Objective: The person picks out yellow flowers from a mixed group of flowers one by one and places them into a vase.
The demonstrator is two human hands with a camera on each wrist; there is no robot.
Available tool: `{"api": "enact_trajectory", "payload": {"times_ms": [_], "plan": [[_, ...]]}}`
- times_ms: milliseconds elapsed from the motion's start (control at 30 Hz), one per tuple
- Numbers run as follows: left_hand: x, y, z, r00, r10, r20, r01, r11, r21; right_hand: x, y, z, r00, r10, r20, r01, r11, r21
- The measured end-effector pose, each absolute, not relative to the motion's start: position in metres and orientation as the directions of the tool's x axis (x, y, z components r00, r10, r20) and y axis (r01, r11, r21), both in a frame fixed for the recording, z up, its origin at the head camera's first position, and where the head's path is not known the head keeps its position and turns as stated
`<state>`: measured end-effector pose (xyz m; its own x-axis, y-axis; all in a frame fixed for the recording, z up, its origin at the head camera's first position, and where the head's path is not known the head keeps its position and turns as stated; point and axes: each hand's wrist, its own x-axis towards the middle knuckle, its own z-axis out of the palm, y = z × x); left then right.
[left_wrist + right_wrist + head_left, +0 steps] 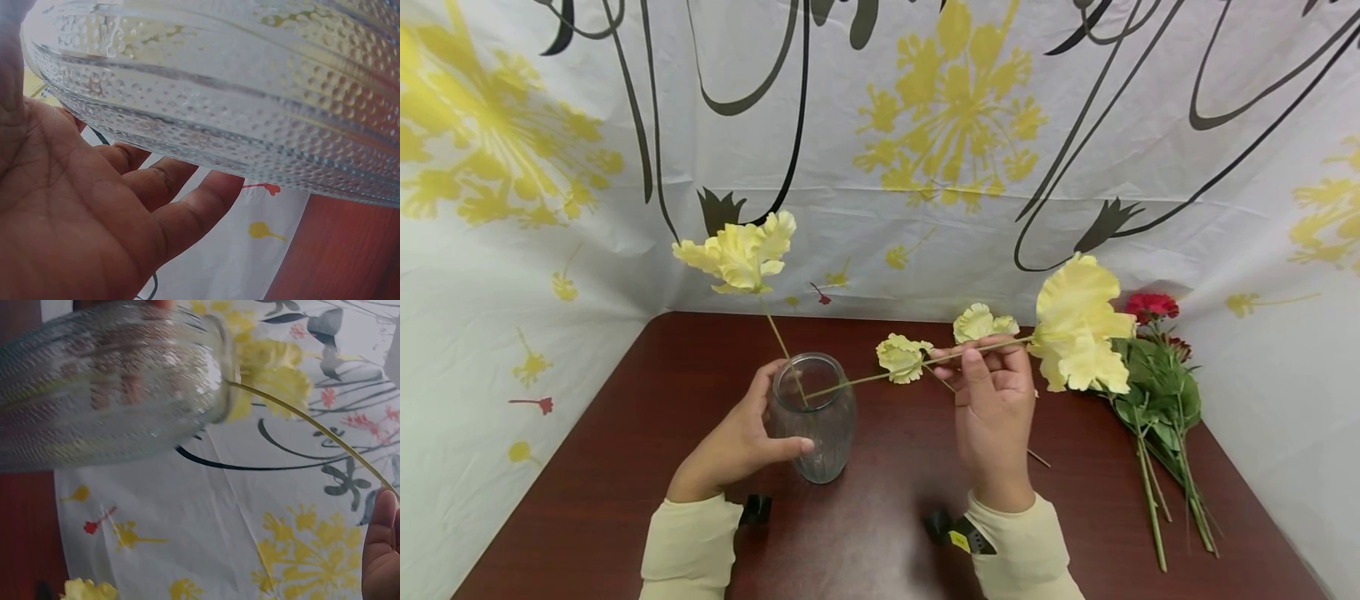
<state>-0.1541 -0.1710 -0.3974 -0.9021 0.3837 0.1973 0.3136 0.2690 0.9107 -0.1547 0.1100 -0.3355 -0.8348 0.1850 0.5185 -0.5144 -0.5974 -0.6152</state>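
One left hand [741,442] and one right hand [995,408] make two hands, with two sleeves [691,546]. There is one glass vase [823,437] and one bench [595,500]. Yellow flowers [737,257] seem to number four, though the right hand partly covers the farthest. Red flowers [1152,306] come to two, one bright, one darker. Small black devices [756,509]: two.

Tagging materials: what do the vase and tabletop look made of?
Vase: likely clear glass, glossy and dimpled; transparent with bright highlights, though clear plastic is possible.
Tabletop: wood or laminate, satin; dark reddish brown with faint grain and soft sheen.
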Motion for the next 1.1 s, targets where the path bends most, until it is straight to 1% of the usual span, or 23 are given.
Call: {"api": "enact_trajectory", "payload": {"times_ms": [200,367,533,700,900,1100], "plan": [[-0.154,-0.170,-0.396,-0.904,0.382,0.190,0.305,0.268,0.914,-0.157,0.094,-0.345,-0.882,0.116,0.457,-0.446,-0.519,-0.729],[-0.153,-0.170,-0.396,-0.905,0.384,0.185,0.299,0.263,0.918,-0.159,0.081,-0.355,-0.913,0.074,0.402,-0.382,-0.501,-0.777],[-0.153,-0.171,-0.396,-0.906,0.379,0.188,0.304,0.274,0.912,-0.158,0.073,-0.360,-0.910,0.058,0.410,-0.383,-0.495,-0.780],[-0.154,-0.172,-0.397,-0.908,0.371,0.194,0.310,0.285,0.907,-0.157,0.066,-0.363,-0.905,0.024,0.424,-0.389,-0.449,-0.805],[-0.154,-0.173,-0.398,-0.911,0.361,0.199,0.316,0.302,0.899,-0.155,0.056,-0.369,-0.925,0.006,0.380,-0.354,-0.373,-0.857],[-0.154,-0.170,-0.397,-0.908,0.369,0.200,0.312,0.276,0.909,-0.155,0.051,-0.373,-0.938,-0.033,0.345,-0.315,-0.332,-0.889]]}}
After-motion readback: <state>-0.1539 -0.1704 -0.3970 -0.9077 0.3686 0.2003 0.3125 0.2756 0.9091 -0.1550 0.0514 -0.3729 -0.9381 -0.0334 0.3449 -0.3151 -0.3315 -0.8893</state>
